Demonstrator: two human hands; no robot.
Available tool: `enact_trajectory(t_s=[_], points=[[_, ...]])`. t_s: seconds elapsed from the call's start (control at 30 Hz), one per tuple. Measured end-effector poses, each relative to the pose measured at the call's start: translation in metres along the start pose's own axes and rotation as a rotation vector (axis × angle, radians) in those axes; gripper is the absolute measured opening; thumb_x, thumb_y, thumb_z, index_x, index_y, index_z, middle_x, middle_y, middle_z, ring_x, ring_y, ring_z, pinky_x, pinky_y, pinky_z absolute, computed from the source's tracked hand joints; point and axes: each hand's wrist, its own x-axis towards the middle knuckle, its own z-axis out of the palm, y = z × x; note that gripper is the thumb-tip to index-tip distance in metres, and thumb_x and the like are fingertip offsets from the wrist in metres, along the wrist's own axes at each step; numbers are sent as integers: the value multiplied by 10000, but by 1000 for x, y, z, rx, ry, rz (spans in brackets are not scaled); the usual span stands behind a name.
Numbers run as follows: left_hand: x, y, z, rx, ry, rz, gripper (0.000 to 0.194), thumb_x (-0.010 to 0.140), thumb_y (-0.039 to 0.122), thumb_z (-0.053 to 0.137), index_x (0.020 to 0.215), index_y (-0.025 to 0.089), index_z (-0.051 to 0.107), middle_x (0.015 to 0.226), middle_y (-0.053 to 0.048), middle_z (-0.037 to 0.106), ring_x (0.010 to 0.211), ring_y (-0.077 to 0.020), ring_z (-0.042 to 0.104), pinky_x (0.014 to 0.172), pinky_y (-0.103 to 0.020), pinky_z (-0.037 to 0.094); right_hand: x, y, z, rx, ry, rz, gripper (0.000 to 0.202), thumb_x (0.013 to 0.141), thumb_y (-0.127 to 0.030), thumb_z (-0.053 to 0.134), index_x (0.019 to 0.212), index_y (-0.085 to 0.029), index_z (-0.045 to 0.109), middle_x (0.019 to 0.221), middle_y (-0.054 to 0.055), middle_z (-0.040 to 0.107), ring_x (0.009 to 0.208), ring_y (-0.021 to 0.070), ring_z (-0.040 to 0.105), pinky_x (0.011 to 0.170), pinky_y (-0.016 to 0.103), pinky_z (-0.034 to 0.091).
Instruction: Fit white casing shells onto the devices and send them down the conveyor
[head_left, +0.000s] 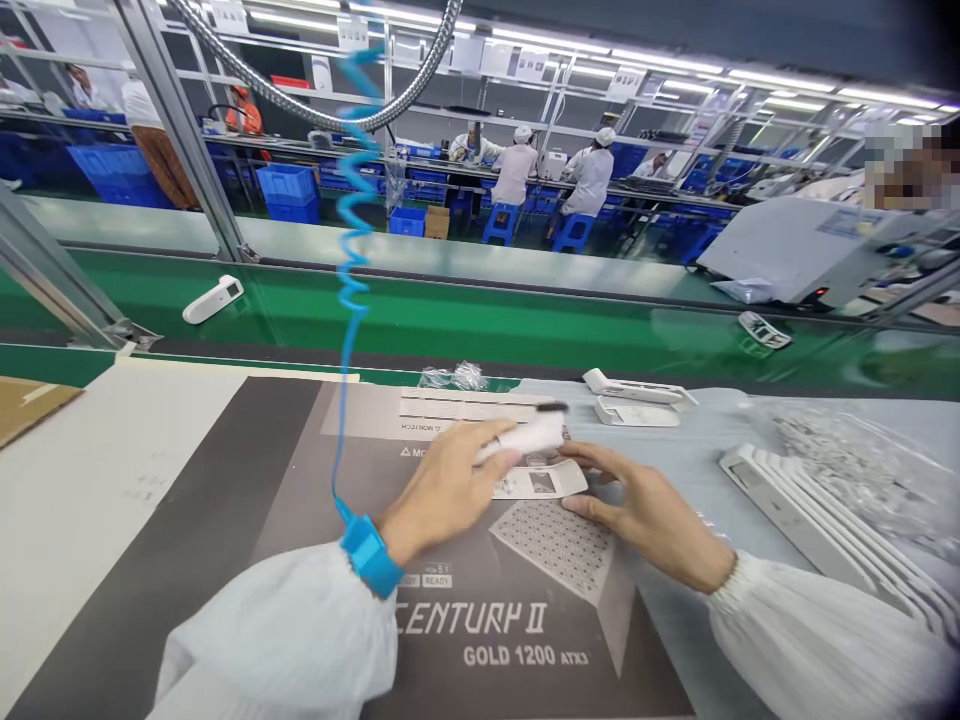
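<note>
The left hand (446, 490) pinches a blurred white piece (529, 437), perhaps a plastic housing, above the printed cardboard (450, 600). The right hand's (649, 510) grip closes thumb and fingers on a white casing shell (544, 480) just beneath.

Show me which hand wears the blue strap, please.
The left hand, with the blue strap and cord at its wrist; the right hand has none.

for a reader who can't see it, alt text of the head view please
Two bare hands work over a dark printed cardboard sheet: the left grips a small white part, the right touches a flat white piece.
</note>
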Motion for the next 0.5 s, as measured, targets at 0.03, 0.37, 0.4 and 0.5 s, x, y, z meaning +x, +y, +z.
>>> enact_trajectory(t_s=[0.03, 0.37, 0.4, 0.5], points=[[-3, 1, 6, 94, -54, 47, 350, 935, 311, 547, 1275, 246, 602, 1200, -58, 661, 1119, -234, 559, 991, -411, 433, 0, 0, 3, 16, 22, 6, 519, 795, -450, 703, 1276, -285, 599, 1206, 52, 685, 1045, 299, 634, 932, 454, 493], [-7, -1, 20, 258, -113, 127, 416, 936, 303, 563, 1344, 236, 517, 1227, -58, 638, 1121, -233, 565, 967, -394, 470, 6, -15, 9, 581, 95, 85, 478, 732, -460, 780, 1139, -235, 671, 1136, 72, 714, 1078, 277, 631, 972, 419, 468], [-7, 0, 20, 231, -74, 104, 415, 959, 332, 521, 1366, 258, 491, 1238, -51, 631, 1095, -225, 585, 951, -385, 479, 10, -24, 9, 719, 104, 95, 458, 770, -511, 736, 1121, -224, 676, 1128, 76, 715, 1071, 259, 632, 967, 392, 470], [-6, 5, 19, 246, -3, 17, 423, 992, 397, 427, 1401, 291, 436, 1219, -50, 633, 1015, -237, 632, 869, -387, 505, 30, -62, 21, 1178, 133, 204, 463, 889, -607, 536, 991, -185, 696, 1021, 73, 725, 973, 204, 646, 889, 318, 498]])
